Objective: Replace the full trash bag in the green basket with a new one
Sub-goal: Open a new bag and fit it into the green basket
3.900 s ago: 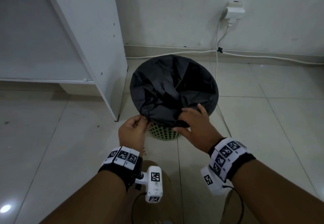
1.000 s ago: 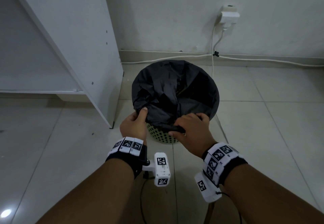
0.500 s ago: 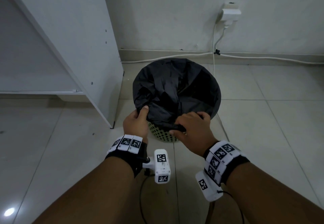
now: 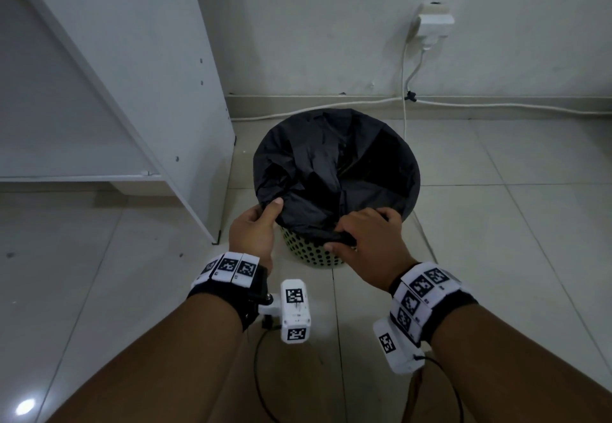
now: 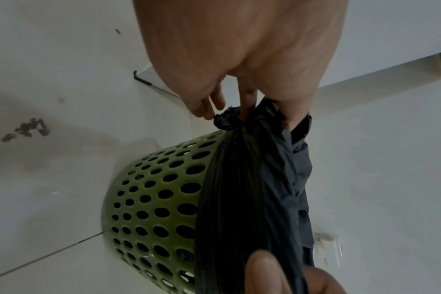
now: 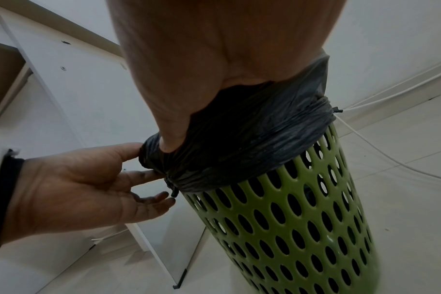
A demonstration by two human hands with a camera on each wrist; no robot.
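On the tiled floor beside a white shelf unit (image 4: 139, 68), both my hands, left hand (image 4: 253, 232) and right hand (image 4: 364, 240), pinch the thin black plastic trash bag (image 4: 331, 164) folded over the perforated green plastic basket (image 4: 311, 255); yanking could tear it.

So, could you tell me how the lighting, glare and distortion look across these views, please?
Head view: dim, bag interior nearly featureless, one glare spot on the tiled floor. Left wrist view: palm fills the top, wide-angle bends the green basket. Right wrist view: left hand is soft at the edge.

left hand (image 5: 242, 59) pinches black bag (image 5: 252, 189) | green basket (image 5: 159, 208) beneath
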